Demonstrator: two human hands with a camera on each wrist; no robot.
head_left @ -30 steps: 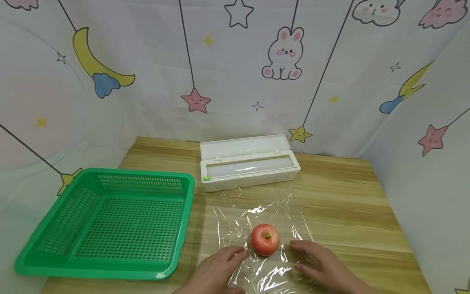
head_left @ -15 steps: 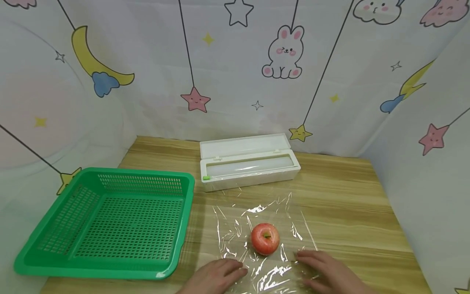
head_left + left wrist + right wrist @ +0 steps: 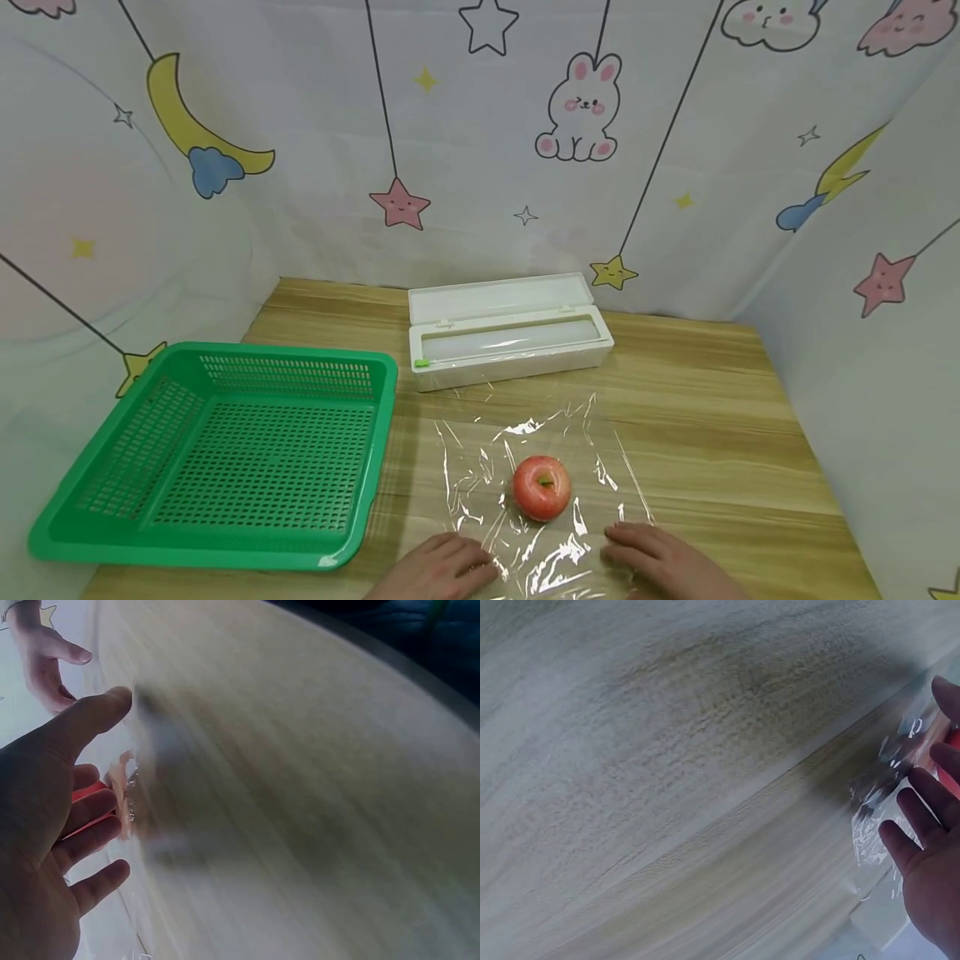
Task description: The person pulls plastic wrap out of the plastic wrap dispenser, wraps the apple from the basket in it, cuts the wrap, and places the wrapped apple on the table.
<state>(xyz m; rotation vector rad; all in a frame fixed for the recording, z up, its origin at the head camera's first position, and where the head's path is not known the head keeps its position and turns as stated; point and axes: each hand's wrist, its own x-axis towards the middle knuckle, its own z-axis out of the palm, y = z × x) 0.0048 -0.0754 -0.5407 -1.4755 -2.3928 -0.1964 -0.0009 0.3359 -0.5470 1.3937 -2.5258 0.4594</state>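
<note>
A red apple [image 3: 542,489] sits stem up on a sheet of clear cling film [image 3: 555,442] spread over the table. My left hand [image 3: 438,571] is at the near left of the apple, by the film, its fingers relaxed and apart from the fruit. On the other side, my right hand [image 3: 667,560] lies near the film's right edge with loosely bent fingers. Neither hand holds anything. Behind the fingers in the left wrist view, a bit of red apple [image 3: 88,792] shows. Whether the fingertips touch the film, I cannot tell.
Behind the apple stands a white cling film dispenser [image 3: 513,364], lid raised, with a roll inside and a green slider [image 3: 422,363]. A green plastic basket [image 3: 382,433] occupies the left of the wooden table [image 3: 720,417]. Patterned cloth [image 3: 480,133] surrounds the table's back and sides.
Both hands have drawn back from beside the apple toward the near edge, the right one also shifting slightly right. The apple, film, dispenser and basket have stayed put.
</note>
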